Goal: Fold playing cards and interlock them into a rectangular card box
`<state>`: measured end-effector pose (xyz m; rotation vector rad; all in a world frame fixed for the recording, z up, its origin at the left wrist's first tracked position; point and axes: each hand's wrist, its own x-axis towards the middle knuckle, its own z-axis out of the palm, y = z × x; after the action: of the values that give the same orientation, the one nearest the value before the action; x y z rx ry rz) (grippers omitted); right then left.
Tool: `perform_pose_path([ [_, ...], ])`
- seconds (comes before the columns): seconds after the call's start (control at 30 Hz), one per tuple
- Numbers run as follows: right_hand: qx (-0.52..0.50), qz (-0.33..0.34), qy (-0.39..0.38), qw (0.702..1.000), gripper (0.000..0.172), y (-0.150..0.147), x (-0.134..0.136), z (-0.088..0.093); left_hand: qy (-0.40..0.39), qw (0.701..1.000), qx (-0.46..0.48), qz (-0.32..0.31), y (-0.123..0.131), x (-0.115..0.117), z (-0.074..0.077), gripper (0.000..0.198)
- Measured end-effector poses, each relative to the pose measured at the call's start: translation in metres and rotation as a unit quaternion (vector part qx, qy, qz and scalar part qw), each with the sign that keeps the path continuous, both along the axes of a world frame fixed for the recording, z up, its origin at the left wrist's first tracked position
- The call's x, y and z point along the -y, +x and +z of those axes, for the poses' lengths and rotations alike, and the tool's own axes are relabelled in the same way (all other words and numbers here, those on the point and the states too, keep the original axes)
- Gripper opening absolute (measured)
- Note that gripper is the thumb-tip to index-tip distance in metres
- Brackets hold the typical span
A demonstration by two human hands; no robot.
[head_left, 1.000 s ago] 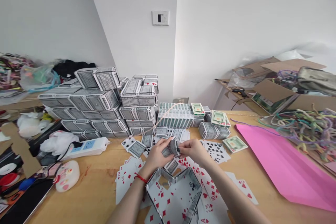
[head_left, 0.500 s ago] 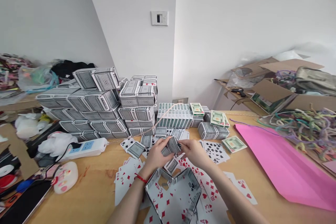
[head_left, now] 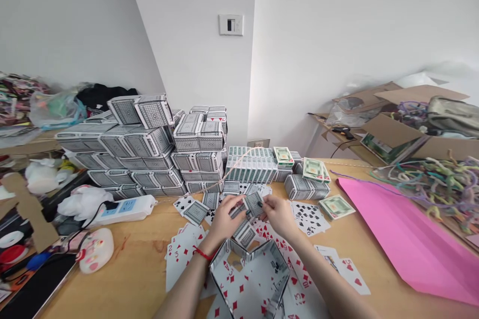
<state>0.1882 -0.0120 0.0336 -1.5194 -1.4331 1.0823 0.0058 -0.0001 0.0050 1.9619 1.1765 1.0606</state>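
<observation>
Mid-handling of a single card, judged from the grip: left hand (head_left: pixel 224 219) and right hand (head_left: pixel 279 215) both closed in a fingertip pinch on one patterned-back card (head_left: pixel 254 203), held tilted just above the table (head_left: pixel 130 279), beyond the far notch of the heart-shaped box (head_left: pixel 249 279). Possibly a second card under the left fingers; too small to tell. Heart-shaped box just in front of the wrists, open-topped, with walls of cards stood on edge and a floor of red-suit faces. Seemingly at the stage of shaping or fitting a card for that box. Next handling likely to call for a light, even pinch at the edges and a square line-up, since thin glossy stock creases and slips easily. Loose cards (head_left: pixel 183 254) fanned flat around the box, mostly face up, slick and overlapping. Red cord bracelet (head_left: pixel 202 254) on the left wrist. Behind, wrapped grey decks (head_left: pixel 149 144) stacked like bricks against the wall, with smaller green-backed decks (head_left: pixel 314 168) to the right. Pink sheet (head_left: pixel 404 239) matte and creased along fold lines, well apart on the right. White power strip (head_left: pixel 123 209) to the left, hard plastic. Tabletop pale wood, smooth.
</observation>
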Motion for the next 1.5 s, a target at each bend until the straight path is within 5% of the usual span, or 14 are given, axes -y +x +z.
perform_pose_path([
  [0.17,-0.191,-0.111,-0.047,0.974,0.023,0.019,-0.012,0.003,-0.079,0.993,0.090,0.018,-0.003,-0.004,-0.005,0.036],
  [0.4,-0.189,-0.047,-0.051,0.979,0.022,0.022,-0.014,-0.002,-0.193,0.969,0.154,0.020,-0.002,-0.007,-0.002,0.036],
  [0.57,-0.120,0.000,-0.044,0.992,0.019,0.009,-0.011,-0.016,-0.171,0.974,0.147,0.035,-0.002,-0.007,-0.006,0.030],
  [0.9,-0.219,0.021,-0.028,0.975,0.031,0.001,-0.005,-0.004,-0.156,0.983,0.089,0.032,-0.002,-0.007,-0.008,0.036],
  [1.23,-0.254,0.007,-0.032,0.967,0.031,0.022,-0.013,-0.011,-0.117,0.955,0.216,0.169,-0.009,-0.015,-0.018,0.040],
  [1.5,-0.217,0.058,-0.098,0.969,0.025,0.029,-0.013,-0.020,-0.143,0.934,0.263,0.195,-0.008,-0.016,-0.021,0.036],
])
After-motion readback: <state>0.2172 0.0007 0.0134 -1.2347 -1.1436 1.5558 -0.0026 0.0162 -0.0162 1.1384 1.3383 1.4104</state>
